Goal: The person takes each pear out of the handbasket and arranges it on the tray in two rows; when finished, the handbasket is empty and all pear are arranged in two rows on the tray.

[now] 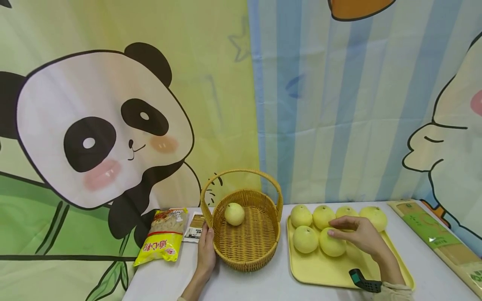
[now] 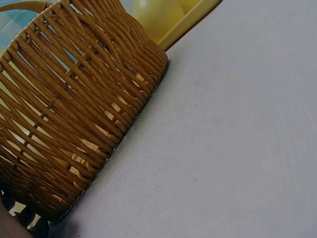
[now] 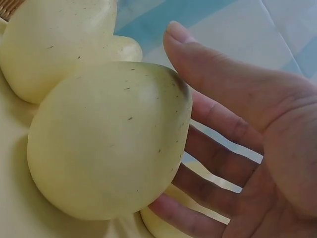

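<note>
A woven basket [image 1: 246,242] with a tall arched handle stands on the table with one pale yellow pear [image 1: 234,214] inside. My left hand [image 1: 206,251] lies against the basket's left outer side, fingers extended along it; its fingertips are mostly hidden in the left wrist view. At the right, several pears sit on a yellow tray [image 1: 320,274]. My right hand [image 1: 359,234] is around the front middle pear [image 1: 333,243]. In the right wrist view the thumb stands apart above that pear [image 3: 109,144], while the loosely extended fingers reach along its side.
Left of the basket lie a yellow food bag [image 1: 162,238] and a small white-and-brown packet [image 1: 195,228]. A long green-and-tan package [image 1: 433,234] lies right of the tray. Behind the table hangs a cartoon-printed curtain [image 1: 226,104].
</note>
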`<action>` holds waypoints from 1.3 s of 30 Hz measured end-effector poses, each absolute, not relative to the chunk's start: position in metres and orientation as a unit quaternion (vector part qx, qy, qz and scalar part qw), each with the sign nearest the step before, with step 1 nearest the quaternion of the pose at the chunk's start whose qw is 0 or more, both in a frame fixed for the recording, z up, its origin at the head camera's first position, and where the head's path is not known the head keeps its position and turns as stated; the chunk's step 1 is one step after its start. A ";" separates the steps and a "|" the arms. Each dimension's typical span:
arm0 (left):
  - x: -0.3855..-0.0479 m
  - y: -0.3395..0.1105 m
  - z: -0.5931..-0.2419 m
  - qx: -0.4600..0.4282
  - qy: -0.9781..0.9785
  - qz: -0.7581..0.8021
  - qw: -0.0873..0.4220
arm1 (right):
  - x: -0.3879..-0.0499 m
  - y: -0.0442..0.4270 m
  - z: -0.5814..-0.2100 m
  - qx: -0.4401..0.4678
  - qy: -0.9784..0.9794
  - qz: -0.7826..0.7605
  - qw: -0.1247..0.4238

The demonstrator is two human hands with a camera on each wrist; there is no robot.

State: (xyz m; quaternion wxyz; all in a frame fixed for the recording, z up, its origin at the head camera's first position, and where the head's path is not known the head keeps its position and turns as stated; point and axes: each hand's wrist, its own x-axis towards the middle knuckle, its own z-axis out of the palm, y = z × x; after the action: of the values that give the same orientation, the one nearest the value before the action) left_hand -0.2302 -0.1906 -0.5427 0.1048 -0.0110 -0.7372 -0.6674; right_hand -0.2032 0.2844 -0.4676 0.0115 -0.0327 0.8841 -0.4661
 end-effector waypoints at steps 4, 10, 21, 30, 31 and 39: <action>-0.230 -0.191 -0.544 -0.009 -0.737 -0.668 0.108 | -0.202 0.279 -0.462 -0.037 0.889 -0.455 -0.016; -0.229 -0.191 -0.544 -0.011 -0.734 -0.670 0.106 | -0.196 0.257 -0.436 -0.045 0.896 -0.431 -0.100; -0.230 -0.191 -0.542 -0.013 -0.736 -0.669 0.104 | -0.200 0.128 -0.400 -0.271 0.789 -0.551 0.029; -0.229 -0.190 -0.541 -0.014 -0.736 -0.668 0.112 | -0.257 0.042 -0.405 -0.223 0.835 -0.500 0.053; -0.229 -0.190 -0.541 -0.016 -0.737 -0.666 0.114 | -0.263 0.036 -0.408 -0.208 0.839 -0.500 0.054; -0.225 -0.186 -0.538 -0.015 -0.738 -0.663 0.123 | -0.299 -0.002 -0.438 -0.154 0.826 -0.535 0.083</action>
State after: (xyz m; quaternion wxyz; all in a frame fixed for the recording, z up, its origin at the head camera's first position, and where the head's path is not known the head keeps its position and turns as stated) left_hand -0.2255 -0.1865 -0.5378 0.1229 -0.0150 -0.7382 -0.6631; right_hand -0.2987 -0.0018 -0.4384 0.0826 -0.1536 0.8263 -0.5355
